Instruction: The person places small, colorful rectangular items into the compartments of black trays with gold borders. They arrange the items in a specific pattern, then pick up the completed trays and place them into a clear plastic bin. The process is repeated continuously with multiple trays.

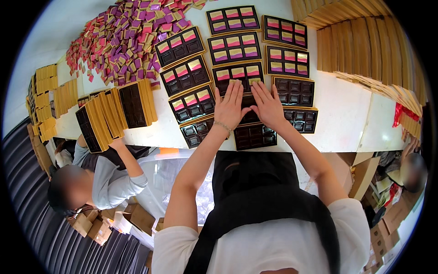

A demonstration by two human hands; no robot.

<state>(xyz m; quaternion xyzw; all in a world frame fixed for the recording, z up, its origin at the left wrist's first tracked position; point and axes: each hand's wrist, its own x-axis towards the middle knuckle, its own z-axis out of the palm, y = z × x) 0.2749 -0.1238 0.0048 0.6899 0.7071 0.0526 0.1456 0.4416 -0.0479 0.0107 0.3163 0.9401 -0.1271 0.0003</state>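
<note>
Both my hands reach over the third dark tray point(222, 85) of the middle column, whose far row holds three gold-and-pink foil squares point(237, 72). My left hand point(229, 106) lies with fingers stretched out, its tips on the tray's near row. Beside it, my right hand point(268, 107) is stretched out the same way. Bits of gold foil show at the fingertips of both hands; the palms hide most of the compartments below. A tray with six bare compartments point(254, 136) lies nearer my body.
Left of my hands, a column of trays point(194, 104) has foil squares in the far rows. Several trays point(288, 60) stand to the right. A heap of foil squares point(132, 41), stacked trays point(138, 104) and upright gold-edged stacks point(372, 50) surround them. A co-worker point(107, 178) handles trays at left.
</note>
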